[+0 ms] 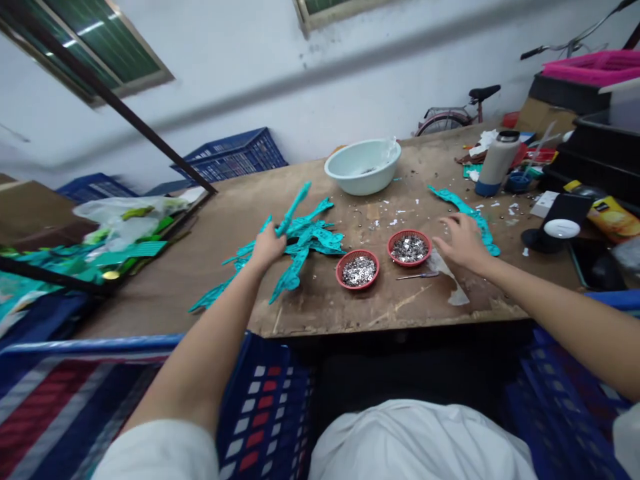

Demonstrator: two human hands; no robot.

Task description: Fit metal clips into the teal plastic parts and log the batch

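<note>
My left hand [267, 245] is shut on a long teal cut-out strip [294, 210], which sticks up and away from my fist. Beneath it lies a tangled heap of teal cut-out pieces [313, 239] on the wooden table [320, 310]. My right hand [463, 241] rests low over the table with its fingers apart, holding nothing. Just beyond its fingertips lies another teal strip [470, 215]. Between my hands stand two small red plastic baskets [357, 269] [409, 247], both filled with small silver metal pieces. A thin screwdriver-like tool [417, 275] and a translucent plastic scrap [449, 280] lie near my right hand.
A pale green plastic basin [363, 167] stands at the table's far side. A white-and-blue bottle [495, 163] and assorted scraps lie at the far right. Blue plastic crates [230, 155] stand behind the table, with teal pieces in bags at left and a bicycle [457, 110] beyond.
</note>
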